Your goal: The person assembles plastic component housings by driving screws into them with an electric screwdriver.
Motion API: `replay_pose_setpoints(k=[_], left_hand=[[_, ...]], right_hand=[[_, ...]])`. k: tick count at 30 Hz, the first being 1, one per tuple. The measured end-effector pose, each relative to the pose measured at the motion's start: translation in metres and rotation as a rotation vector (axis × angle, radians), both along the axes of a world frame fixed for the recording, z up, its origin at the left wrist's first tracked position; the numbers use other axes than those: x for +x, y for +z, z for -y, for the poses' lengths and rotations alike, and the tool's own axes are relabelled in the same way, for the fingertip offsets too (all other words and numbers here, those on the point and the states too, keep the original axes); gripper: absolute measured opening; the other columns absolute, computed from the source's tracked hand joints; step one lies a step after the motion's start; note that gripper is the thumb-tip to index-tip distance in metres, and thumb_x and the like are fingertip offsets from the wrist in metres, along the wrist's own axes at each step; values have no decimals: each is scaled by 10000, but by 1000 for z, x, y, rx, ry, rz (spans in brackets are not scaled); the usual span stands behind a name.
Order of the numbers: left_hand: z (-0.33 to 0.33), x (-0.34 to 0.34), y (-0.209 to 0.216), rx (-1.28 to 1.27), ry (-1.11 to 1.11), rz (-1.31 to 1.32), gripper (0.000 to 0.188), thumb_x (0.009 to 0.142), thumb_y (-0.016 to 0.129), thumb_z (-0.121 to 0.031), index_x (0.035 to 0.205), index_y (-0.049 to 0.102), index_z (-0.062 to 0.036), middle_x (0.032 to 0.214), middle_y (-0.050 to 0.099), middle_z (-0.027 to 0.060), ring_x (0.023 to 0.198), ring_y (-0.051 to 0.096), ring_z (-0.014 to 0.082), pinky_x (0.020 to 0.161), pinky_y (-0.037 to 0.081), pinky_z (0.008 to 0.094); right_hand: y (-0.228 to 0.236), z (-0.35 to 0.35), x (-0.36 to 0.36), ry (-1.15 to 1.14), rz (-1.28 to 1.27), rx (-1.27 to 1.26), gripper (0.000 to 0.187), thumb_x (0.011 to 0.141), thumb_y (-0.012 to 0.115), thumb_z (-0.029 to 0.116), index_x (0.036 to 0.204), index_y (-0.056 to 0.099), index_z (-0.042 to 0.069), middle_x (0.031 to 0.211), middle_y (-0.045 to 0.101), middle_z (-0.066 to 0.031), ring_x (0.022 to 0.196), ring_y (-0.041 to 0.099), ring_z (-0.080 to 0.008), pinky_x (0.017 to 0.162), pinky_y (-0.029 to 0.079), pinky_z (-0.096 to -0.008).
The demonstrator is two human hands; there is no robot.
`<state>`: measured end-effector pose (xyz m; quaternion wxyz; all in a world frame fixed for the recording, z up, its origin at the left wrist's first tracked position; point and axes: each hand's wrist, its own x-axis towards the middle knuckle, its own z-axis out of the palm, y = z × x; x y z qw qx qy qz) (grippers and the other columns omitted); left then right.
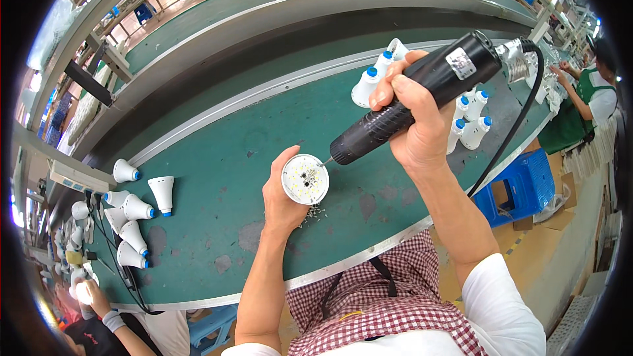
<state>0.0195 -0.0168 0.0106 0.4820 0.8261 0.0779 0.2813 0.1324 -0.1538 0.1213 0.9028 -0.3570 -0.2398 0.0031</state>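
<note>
My left hand [279,199] is wrapped round a white LED bulb body [305,179], its round board with small yellowish LEDs facing up. In my right hand [422,118] I grip a black electric screwdriver [389,125], tilted down to the left. Its thin bit ends at the right rim of the board; whether it touches a screw is too small to tell. A scatter of tiny pale pieces [315,213] lies on the green bench beside my left hand. The screwdriver's black cord [521,122] hangs from its upper end down past the bench edge.
Bulb bodies with blue caps [135,207] lie at the left; others stand [366,87] behind and right of the screwdriver. A metal rail [277,86] runs along the bench's far side. Co-workers sit at left and right [583,99]. A blue plastic stool [517,188] stands at the right.
</note>
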Motion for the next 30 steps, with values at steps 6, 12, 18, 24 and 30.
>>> replay_pose_setpoints(k=[6, 12, 18, 24, 30], left_hand=[[0, 0, -1, 88, -11, 17, 590, 594, 712, 2, 1131, 474, -51, 1048, 564, 109, 892, 590, 245, 769, 469, 311], [0, -1, -2, 126, -24, 10, 620, 585, 701, 21, 1149, 453, -46, 1005, 569, 91, 861, 586, 234, 761, 469, 303], [-11, 2, -3, -880, -56, 102, 661, 621, 650, 75, 1213, 381, -45, 888, 535, 58, 713, 544, 139, 616, 463, 259], [-1, 1, 4, -1157, -247, 112, 781, 632, 687, 56, 1287, 292, -99, 884, 523, 58, 778, 585, 186, 709, 525, 354], [-3, 1, 7, -1140, -208, 126, 823, 607, 683, 87, 1298, 259, -53, 858, 527, 62, 721, 598, 189, 702, 521, 376]], right_hand=[[3, 0, 1, 10, 13, -29, 337, 687, 587, -12, 993, 446, -17, 729, 536, -104, 554, 548, -164, 526, 470, -299], [6, 1, 1, -1, 22, -13, 339, 687, 586, -13, 996, 446, -15, 714, 531, -106, 554, 549, -166, 527, 466, -298], [9, 9, 0, 5, -29, 93, 332, 688, 573, -26, 994, 446, -13, 705, 525, -109, 552, 547, -174, 527, 460, -305], [0, 1, -10, 37, -45, 13, 321, 694, 570, -26, 991, 449, -12, 719, 527, -101, 552, 547, -168, 529, 470, -304], [-3, -5, -11, 65, -36, 16, 315, 692, 578, -19, 979, 450, 0, 710, 528, -100, 553, 546, -165, 531, 472, -303]])
